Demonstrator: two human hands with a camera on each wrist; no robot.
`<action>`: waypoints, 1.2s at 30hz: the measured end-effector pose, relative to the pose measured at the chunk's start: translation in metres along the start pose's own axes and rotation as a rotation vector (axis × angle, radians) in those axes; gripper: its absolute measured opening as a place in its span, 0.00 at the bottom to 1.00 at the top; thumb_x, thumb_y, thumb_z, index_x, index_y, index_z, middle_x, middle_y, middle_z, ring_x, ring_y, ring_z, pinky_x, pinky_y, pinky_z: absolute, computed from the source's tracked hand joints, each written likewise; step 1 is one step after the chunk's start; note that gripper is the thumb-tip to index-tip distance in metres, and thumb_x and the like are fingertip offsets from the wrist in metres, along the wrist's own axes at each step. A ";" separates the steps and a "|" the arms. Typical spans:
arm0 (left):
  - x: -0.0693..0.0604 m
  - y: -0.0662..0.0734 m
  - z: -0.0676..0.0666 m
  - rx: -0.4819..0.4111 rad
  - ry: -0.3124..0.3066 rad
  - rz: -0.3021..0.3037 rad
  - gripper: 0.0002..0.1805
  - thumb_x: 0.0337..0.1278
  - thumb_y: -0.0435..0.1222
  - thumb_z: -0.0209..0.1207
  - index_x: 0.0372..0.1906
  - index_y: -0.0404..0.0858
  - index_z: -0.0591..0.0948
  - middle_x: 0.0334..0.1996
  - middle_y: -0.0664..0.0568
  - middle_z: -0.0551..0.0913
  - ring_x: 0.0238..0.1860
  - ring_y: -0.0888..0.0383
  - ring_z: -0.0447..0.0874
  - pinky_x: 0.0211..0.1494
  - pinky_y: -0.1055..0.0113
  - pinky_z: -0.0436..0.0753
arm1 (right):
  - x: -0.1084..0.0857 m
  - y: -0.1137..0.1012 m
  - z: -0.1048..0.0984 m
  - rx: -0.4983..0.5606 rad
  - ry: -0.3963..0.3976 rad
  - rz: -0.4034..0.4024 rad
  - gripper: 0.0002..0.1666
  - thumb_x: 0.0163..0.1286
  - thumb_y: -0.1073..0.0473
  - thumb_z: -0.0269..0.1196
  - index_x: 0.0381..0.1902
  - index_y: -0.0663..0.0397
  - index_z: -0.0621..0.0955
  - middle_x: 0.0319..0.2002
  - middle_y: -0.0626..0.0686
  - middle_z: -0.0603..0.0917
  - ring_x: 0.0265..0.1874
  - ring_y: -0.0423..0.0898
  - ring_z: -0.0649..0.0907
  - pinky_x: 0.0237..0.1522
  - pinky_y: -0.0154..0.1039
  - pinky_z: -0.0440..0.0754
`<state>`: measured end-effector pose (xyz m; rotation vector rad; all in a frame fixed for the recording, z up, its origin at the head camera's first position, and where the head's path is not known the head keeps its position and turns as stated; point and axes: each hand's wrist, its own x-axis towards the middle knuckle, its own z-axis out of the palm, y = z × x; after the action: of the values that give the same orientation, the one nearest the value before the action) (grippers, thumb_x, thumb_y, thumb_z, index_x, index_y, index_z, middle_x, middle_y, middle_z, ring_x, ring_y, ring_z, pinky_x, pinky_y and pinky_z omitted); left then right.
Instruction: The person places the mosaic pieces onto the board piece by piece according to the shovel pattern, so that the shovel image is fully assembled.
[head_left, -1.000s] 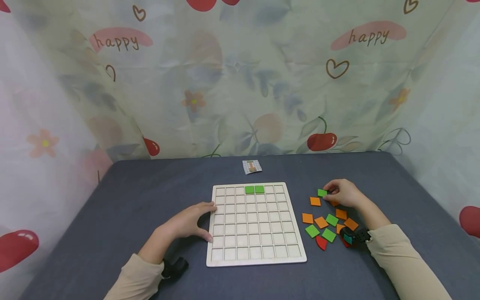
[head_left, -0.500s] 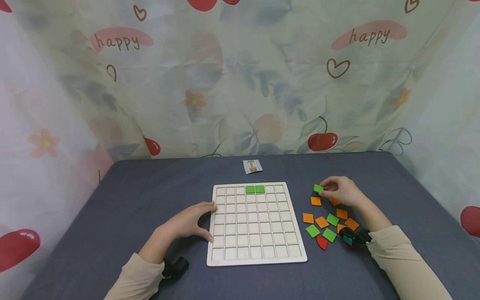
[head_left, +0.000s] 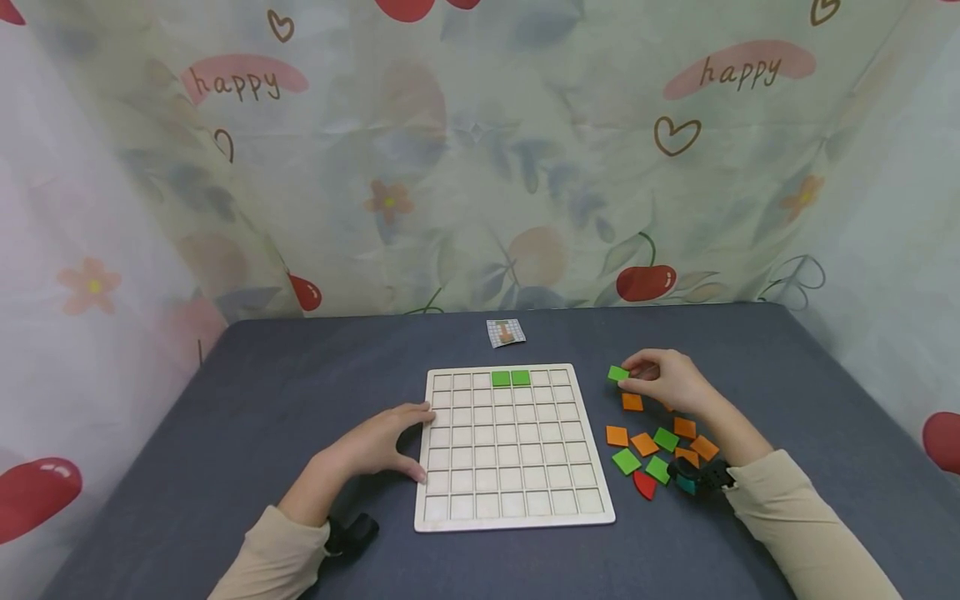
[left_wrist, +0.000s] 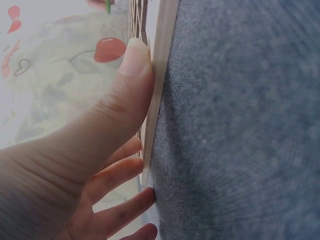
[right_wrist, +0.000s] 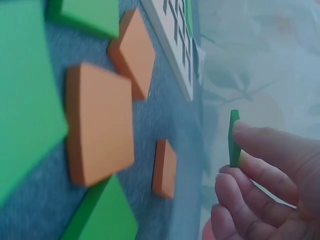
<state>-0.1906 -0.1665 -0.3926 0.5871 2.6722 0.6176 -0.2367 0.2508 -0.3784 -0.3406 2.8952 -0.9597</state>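
A white grid board (head_left: 513,457) lies on the dark table, with two green square tiles (head_left: 510,378) side by side in its top row. Against the board's left edge rests my left hand (head_left: 375,442), thumb and fingers spread; the left wrist view shows the thumb (left_wrist: 132,70) touching the rim. My right hand (head_left: 667,379) pinches a green square tile (head_left: 618,373) between thumb and fingers, right of the board's upper corner. In the right wrist view that tile (right_wrist: 234,139) is held edge-on, off the table.
Loose orange tiles (head_left: 617,436), green tiles (head_left: 626,461) and a red curved piece (head_left: 644,484) lie right of the board, partly under my right wrist. A small printed card (head_left: 506,332) sits behind the board. A patterned curtain (head_left: 465,167) surrounds the table.
My right hand has lifted the green tile and carried it left toward the board. My left hand stays at the board's left edge.
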 end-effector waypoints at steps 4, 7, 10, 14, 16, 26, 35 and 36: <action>0.000 0.001 0.000 0.000 -0.005 -0.005 0.49 0.32 0.50 0.73 0.66 0.38 0.68 0.69 0.44 0.64 0.70 0.45 0.60 0.70 0.49 0.62 | 0.002 -0.007 0.005 0.006 -0.001 -0.028 0.20 0.60 0.52 0.65 0.46 0.60 0.81 0.38 0.57 0.84 0.33 0.46 0.81 0.34 0.36 0.78; 0.000 0.001 0.000 -0.002 -0.004 -0.008 0.49 0.32 0.50 0.73 0.66 0.38 0.68 0.69 0.44 0.63 0.70 0.45 0.59 0.70 0.49 0.62 | 0.003 -0.013 0.009 0.012 -0.005 -0.050 0.20 0.61 0.51 0.65 0.45 0.60 0.82 0.38 0.57 0.84 0.33 0.46 0.81 0.34 0.35 0.79; 0.000 0.001 0.000 -0.002 0.001 -0.004 0.49 0.32 0.49 0.73 0.65 0.37 0.69 0.69 0.43 0.63 0.70 0.44 0.59 0.70 0.48 0.62 | 0.005 -0.021 0.014 0.029 -0.011 -0.075 0.19 0.61 0.52 0.65 0.44 0.60 0.82 0.38 0.58 0.84 0.33 0.46 0.81 0.33 0.35 0.79; 0.000 0.001 0.000 0.000 0.004 0.002 0.48 0.32 0.49 0.73 0.65 0.36 0.69 0.69 0.43 0.63 0.70 0.44 0.59 0.70 0.48 0.62 | 0.008 -0.032 0.021 0.062 -0.029 -0.101 0.17 0.60 0.55 0.66 0.44 0.60 0.82 0.38 0.58 0.83 0.32 0.45 0.81 0.27 0.35 0.78; 0.000 0.001 0.000 -0.002 0.003 0.004 0.48 0.32 0.49 0.73 0.65 0.36 0.69 0.69 0.43 0.63 0.70 0.44 0.59 0.70 0.48 0.62 | 0.010 -0.036 0.025 0.073 -0.036 -0.115 0.17 0.60 0.56 0.66 0.44 0.60 0.82 0.37 0.58 0.83 0.31 0.45 0.80 0.26 0.35 0.78; 0.000 0.001 -0.001 -0.013 0.000 0.014 0.48 0.33 0.48 0.73 0.65 0.36 0.68 0.69 0.42 0.63 0.70 0.43 0.59 0.70 0.48 0.62 | 0.020 -0.057 0.041 0.089 -0.065 -0.201 0.15 0.61 0.58 0.65 0.44 0.59 0.82 0.39 0.57 0.84 0.28 0.43 0.79 0.31 0.34 0.78; 0.000 0.001 -0.001 -0.013 -0.002 0.010 0.48 0.33 0.48 0.73 0.65 0.36 0.68 0.69 0.42 0.63 0.70 0.44 0.59 0.70 0.48 0.62 | 0.032 -0.071 0.054 0.089 -0.080 -0.236 0.16 0.61 0.59 0.65 0.45 0.61 0.82 0.41 0.58 0.84 0.30 0.44 0.81 0.32 0.35 0.78; 0.000 0.001 -0.001 -0.013 -0.001 0.010 0.49 0.33 0.48 0.73 0.65 0.36 0.68 0.69 0.42 0.63 0.70 0.43 0.59 0.70 0.48 0.62 | 0.033 -0.073 0.055 0.087 -0.080 -0.242 0.15 0.61 0.59 0.65 0.45 0.61 0.82 0.41 0.58 0.84 0.30 0.44 0.81 0.32 0.36 0.79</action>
<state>-0.1906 -0.1663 -0.3908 0.5973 2.6636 0.6371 -0.2477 0.1544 -0.3794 -0.7182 2.7743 -1.0727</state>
